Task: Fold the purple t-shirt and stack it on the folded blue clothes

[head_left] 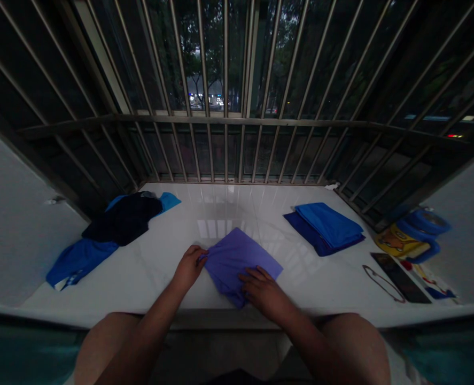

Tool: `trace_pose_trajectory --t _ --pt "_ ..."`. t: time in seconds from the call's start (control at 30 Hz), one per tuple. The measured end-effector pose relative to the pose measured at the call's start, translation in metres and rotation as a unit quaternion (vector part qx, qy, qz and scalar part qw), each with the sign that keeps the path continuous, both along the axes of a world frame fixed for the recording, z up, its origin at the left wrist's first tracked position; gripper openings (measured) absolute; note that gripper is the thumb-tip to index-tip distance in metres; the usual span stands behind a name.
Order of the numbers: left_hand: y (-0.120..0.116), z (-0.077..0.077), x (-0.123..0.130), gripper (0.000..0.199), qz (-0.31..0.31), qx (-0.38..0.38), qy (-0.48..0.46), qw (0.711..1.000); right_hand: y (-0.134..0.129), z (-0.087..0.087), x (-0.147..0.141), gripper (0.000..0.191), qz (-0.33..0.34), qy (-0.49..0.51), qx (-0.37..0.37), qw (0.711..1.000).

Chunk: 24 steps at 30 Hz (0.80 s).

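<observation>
A folded purple cloth [237,256] lies on the white sill [220,214] right in front of me. My left hand [188,267] pinches the cloth's left corner. My right hand [263,291] lies flat on the cloth's near right part, pressing it down. Two folded blue cloths [325,227] are stacked to the right, apart from both hands. A loose heap of dark navy and blue clothes [112,227] lies at the left.
Metal window bars [224,107] close off the far edge of the sill. At the right stand blue tape rolls [425,224], a yellow pouch [397,241], a dark flat strip [401,278] and a thin cord loop [381,280]. My knees are below the sill.
</observation>
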<state>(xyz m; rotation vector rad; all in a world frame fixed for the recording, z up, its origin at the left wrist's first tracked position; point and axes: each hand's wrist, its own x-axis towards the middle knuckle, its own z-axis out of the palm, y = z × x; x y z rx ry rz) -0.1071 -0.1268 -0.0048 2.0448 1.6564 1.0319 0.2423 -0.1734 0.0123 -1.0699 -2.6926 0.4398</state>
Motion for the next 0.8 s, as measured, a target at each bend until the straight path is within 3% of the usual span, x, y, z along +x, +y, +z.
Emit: trace_pose_trajectory --t 0.13,0.2,0.33,0.4,0.47,0.6,0.7,0.8 --pt "-0.017 -0.007 0.011 0.033 -0.008 0.071 0.081 0.994 -0.001 0.026 0.026 0.026 -0.042 0.015 0.015 0.999" --pt "-0.033 -0.013 0.015 0.042 -0.056 0.092 0.122 0.987 -0.013 0.025 0.03 0.044 -0.063 0.026 0.013 0.998" --pt "-0.078 -0.029 0.019 0.042 -0.097 0.094 0.189 0.973 -0.04 -0.004 0.023 0.106 -0.114 0.017 0.039 0.993" --pt "-0.102 -0.04 0.02 0.056 -0.092 0.087 0.217 0.968 -0.05 -0.023 0.017 0.118 -0.14 0.007 0.065 0.988" --pt "-0.121 -0.052 0.02 0.069 -0.087 0.093 0.245 0.961 -0.056 -0.039 0.014 0.109 -0.16 0.008 0.104 0.982" --pt "-0.144 -0.068 0.021 0.061 -0.077 0.14 0.296 0.942 -0.06 -0.058 0.016 0.072 -0.156 0.04 0.196 0.967" --pt "-0.15 -0.067 0.026 0.057 -0.047 0.152 0.288 0.944 -0.06 -0.057 0.02 0.051 -0.137 0.059 0.235 0.961" --pt "-0.149 -0.056 0.032 0.053 -0.047 0.149 0.26 0.953 -0.058 -0.043 0.027 0.033 -0.107 0.039 0.208 0.972"
